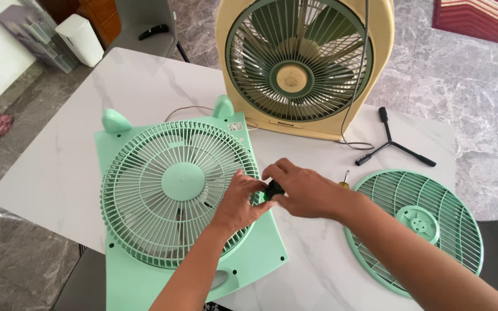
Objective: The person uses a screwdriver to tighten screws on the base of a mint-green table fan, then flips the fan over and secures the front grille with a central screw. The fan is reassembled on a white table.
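Mint-green box fan [145,265] lies flat on the white marble table [59,167], grille up, its two rounded feet toward the far edge. Left hand [238,201] rests on the right rim of the fan's round grille [168,190], fingers curled down onto the ribs. Right hand [304,190] sits just beside it, fingers closed around a small dark-handled tool [273,190] with a green spot; probably a screwdriver handle, but the hand hides most of it. The tool tip meets the grille's edge between both hands.

Loose green grille [427,230] lies flat on the table, right of the arms. Black three-armed wrench [392,141] lies behind it. Cream box fan [318,63] stands upright at the far edge, cord trailing.
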